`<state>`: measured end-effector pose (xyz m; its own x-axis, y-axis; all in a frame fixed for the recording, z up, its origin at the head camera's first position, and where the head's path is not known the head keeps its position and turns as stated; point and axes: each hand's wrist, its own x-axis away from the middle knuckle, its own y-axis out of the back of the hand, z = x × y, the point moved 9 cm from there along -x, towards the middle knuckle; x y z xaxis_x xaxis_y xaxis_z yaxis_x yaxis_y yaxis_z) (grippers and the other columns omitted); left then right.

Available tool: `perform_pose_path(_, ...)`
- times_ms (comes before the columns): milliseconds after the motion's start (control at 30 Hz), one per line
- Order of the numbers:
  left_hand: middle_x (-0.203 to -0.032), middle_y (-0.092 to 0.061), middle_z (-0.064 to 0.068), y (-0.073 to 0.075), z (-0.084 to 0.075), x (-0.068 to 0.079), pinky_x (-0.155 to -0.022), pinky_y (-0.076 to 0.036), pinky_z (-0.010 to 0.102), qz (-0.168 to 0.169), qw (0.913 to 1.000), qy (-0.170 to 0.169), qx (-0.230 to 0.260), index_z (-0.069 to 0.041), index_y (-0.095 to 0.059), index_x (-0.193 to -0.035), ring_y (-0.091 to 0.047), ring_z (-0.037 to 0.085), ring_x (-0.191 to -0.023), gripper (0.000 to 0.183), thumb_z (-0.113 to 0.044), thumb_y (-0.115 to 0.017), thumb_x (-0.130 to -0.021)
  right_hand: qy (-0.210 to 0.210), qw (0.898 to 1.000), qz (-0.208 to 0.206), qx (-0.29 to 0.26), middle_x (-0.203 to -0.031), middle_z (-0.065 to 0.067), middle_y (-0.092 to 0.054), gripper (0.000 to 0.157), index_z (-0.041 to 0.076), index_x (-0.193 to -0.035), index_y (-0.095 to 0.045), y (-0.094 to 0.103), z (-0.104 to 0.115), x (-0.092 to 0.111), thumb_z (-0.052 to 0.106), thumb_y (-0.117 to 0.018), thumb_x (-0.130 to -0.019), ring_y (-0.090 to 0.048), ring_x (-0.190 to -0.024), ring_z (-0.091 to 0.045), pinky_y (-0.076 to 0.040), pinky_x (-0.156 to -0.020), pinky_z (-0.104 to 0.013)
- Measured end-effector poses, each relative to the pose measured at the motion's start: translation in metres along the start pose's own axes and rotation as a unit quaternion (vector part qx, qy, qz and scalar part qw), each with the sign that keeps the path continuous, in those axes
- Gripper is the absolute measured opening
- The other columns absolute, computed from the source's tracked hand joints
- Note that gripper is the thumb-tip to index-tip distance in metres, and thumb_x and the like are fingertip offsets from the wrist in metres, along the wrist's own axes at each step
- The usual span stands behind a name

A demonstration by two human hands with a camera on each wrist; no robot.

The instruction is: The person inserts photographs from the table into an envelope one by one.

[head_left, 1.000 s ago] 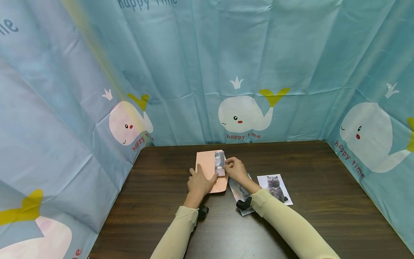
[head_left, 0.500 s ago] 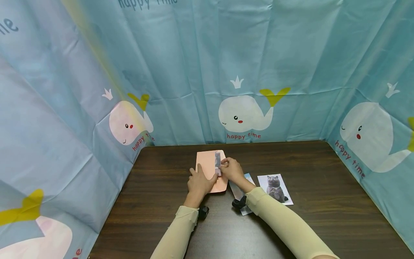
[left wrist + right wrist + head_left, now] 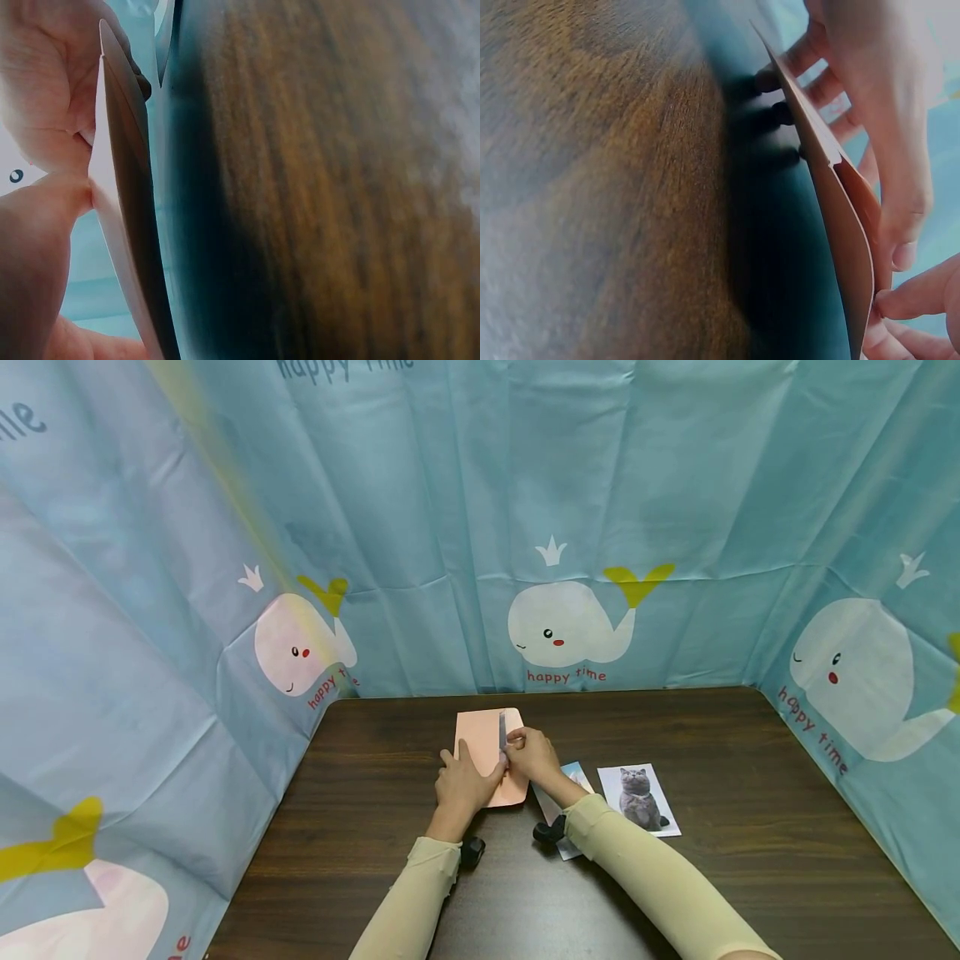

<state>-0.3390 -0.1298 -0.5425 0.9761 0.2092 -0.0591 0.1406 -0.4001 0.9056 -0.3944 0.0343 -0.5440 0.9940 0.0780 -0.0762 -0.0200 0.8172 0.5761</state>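
My left hand (image 3: 462, 785) grips a salmon-pink envelope (image 3: 477, 728), thumb across its face near the opening. In the right wrist view, its fingers wrap the far edge of the envelope (image 3: 847, 247), and the mouth gapes along the near side. A narrow strip of a cat photo card (image 3: 502, 728) shows at that opening, the rest hidden inside. At the strip's edge, my right hand (image 3: 538, 758) pinches the card between thumb and forefinger. In the left wrist view, the envelope (image 3: 124, 172) is seen edge-on, tilted above the table.
Two cat pictures lie right of the envelope on the dark wooden table (image 3: 360, 827): one pale blue (image 3: 547, 806), partly under my right forearm, and one with a grey cat on white (image 3: 637, 797). A blue whale-print curtain (image 3: 412, 568) surrounds the table's back and sides.
My right hand has moved left, sliding the cat photo card deeper into the envelope until only a thin strip shows. My left hand stays in place on the envelope.
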Motion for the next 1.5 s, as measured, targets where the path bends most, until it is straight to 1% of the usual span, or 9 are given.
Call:
perform_pose_path(167, -0.141, -0.046, 0.037, -0.001, -0.001, 0.0, -0.083, -0.059, 0.059, 0.005, 1.0, 0.003, -0.005, -0.002, -0.039, -0.164, -0.067, 0.053, -0.104, 0.105, -0.075, -0.064, -0.093, 0.004, 1.0, 0.002, 0.012, -0.093, -0.003, -0.08, 0.02, 0.007, -0.115, -0.079, -0.001, -0.001, -0.001, 0.017, -0.076, -0.097, -0.074, -0.082, -0.021, -0.057, -0.075, -0.041)
perform_pose_path(267, -0.14, -0.046, 0.037, 0.0, -0.002, 0.001, -0.082, -0.059, 0.059, 0.003, 1.0, 0.001, -0.005, -0.001, -0.04, -0.163, -0.067, 0.052, -0.102, 0.105, -0.074, -0.066, -0.092, 0.01, 1.0, 0.004, 0.002, -0.093, -0.006, -0.08, 0.021, 0.005, -0.115, -0.079, 0.0, -0.001, 0.001, 0.016, -0.075, -0.098, -0.073, -0.079, -0.021, -0.056, -0.071, -0.039)
perform_pose_path(467, -0.142, -0.045, 0.037, 0.0, -0.002, 0.002, -0.081, -0.059, 0.058, 0.004, 1.0, -0.001, -0.005, -0.001, -0.039, -0.164, -0.067, 0.053, -0.103, 0.105, -0.074, -0.065, -0.092, 0.015, 1.0, 0.011, -0.006, -0.092, -0.006, -0.077, 0.018, 0.006, -0.115, -0.078, 0.011, -0.003, 0.007, 0.016, -0.073, -0.101, -0.068, -0.075, -0.019, -0.052, -0.066, -0.035)
perform_pose_path(700, -0.146, -0.044, 0.038, -0.002, 0.0, 0.0, -0.081, -0.06, 0.057, 0.006, 0.9999, -0.003, -0.016, -0.001, -0.038, -0.165, -0.068, 0.053, -0.106, 0.107, -0.076, -0.063, -0.093, 0.028, 0.999, 0.017, -0.017, -0.092, -0.005, -0.073, 0.015, 0.007, -0.111, -0.078, 0.024, -0.01, 0.014, 0.016, -0.072, -0.1, -0.062, -0.072, -0.017, -0.048, -0.062, -0.031)
perform_pose_path(900, -0.146, -0.044, 0.037, -0.004, 0.0, 0.001, -0.084, -0.059, 0.057, 0.017, 0.9998, 0.0, -0.012, -0.002, -0.036, -0.166, -0.067, 0.052, -0.109, 0.108, -0.077, -0.061, -0.093, 0.028, 0.999, 0.025, -0.024, -0.093, -0.003, -0.073, 0.015, 0.007, -0.112, -0.078, 0.042, -0.016, 0.023, 0.017, -0.074, -0.1, -0.063, -0.077, -0.017, -0.05, -0.066, -0.033)
perform_pose_path(1000, -0.146, -0.044, 0.037, -0.002, -0.001, 0.002, -0.084, -0.059, 0.058, 0.012, 0.9999, -0.001, -0.004, -0.001, -0.038, -0.164, -0.067, 0.053, -0.108, 0.107, -0.076, -0.063, -0.092, 0.033, 0.999, 0.029, -0.018, -0.095, -0.004, -0.073, 0.018, 0.006, -0.115, -0.077, 0.052, -0.019, 0.028, 0.017, -0.074, -0.101, -0.064, -0.079, -0.018, -0.05, -0.067, -0.035)
perform_pose_path(1233, -0.144, -0.045, 0.037, 0.0, -0.002, 0.002, -0.082, -0.059, 0.059, 0.009, 0.9999, -0.001, -0.006, -0.001, -0.038, -0.164, -0.067, 0.052, -0.106, 0.107, -0.076, -0.063, -0.092, 0.039, 0.999, 0.024, 0.001, -0.096, -0.004, -0.075, 0.021, 0.007, -0.119, -0.075, 0.081, -0.026, 0.038, 0.019, -0.074, -0.102, -0.068, -0.089, -0.023, -0.054, -0.079, -0.044)
perform_pose_path(1400, -0.143, -0.045, 0.037, 0.0, -0.002, 0.001, -0.081, -0.059, 0.058, 0.009, 0.9999, -0.004, -0.007, -0.001, -0.038, -0.165, -0.067, 0.052, -0.104, 0.108, -0.076, -0.063, -0.092, 0.028, 0.999, 0.017, 0.015, -0.094, -0.005, -0.074, 0.025, 0.005, -0.122, -0.074, 0.098, -0.036, 0.046, 0.021, -0.074, -0.102, -0.064, -0.079, -0.021, -0.049, -0.069, -0.039)
perform_pose_path(1500, -0.143, -0.045, 0.037, -0.002, -0.001, 0.001, -0.08, -0.06, 0.058, 0.01, 0.9999, -0.005, -0.009, -0.001, -0.037, -0.165, -0.067, 0.052, -0.103, 0.107, -0.076, -0.064, -0.092, 0.026, 0.999, 0.011, 0.026, -0.093, -0.004, -0.073, 0.026, 0.004, -0.123, -0.073, 0.108, -0.043, 0.052, 0.021, -0.074, -0.103, -0.062, -0.077, -0.02, -0.047, -0.068, -0.038)
